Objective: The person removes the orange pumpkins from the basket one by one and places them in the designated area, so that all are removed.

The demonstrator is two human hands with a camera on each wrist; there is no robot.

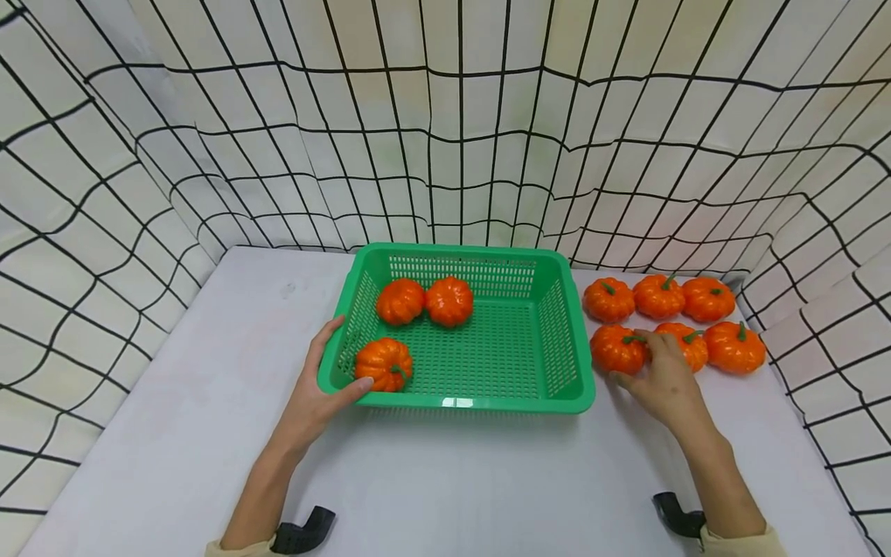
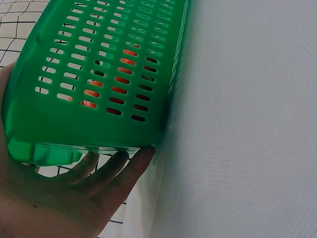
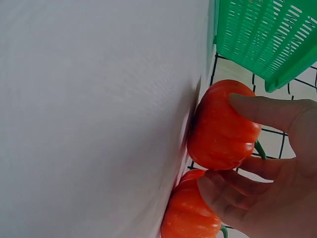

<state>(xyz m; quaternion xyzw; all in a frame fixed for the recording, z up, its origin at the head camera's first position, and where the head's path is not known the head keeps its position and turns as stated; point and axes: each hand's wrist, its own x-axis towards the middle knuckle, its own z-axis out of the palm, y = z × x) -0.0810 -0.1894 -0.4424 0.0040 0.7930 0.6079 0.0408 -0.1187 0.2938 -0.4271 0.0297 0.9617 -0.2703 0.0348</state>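
A green plastic basket with slotted walls stands on the white table. My left hand holds its left end, thumb over the front rim and fingers along the outer wall, as the left wrist view shows. Three small orange pumpkins lie inside, two at the back and one pumpkin at the front left corner. Right of the basket, my right hand grips the nearest front-row pumpkin between thumb and fingers. Its side is close to the table surface in the right wrist view. Another pumpkin lies right beside these fingers.
Several more orange pumpkins with green stems sit in two rows at the right, among them a back-row pumpkin and an end pumpkin. A black wire grid over pale sheeting encloses the table at back and sides.
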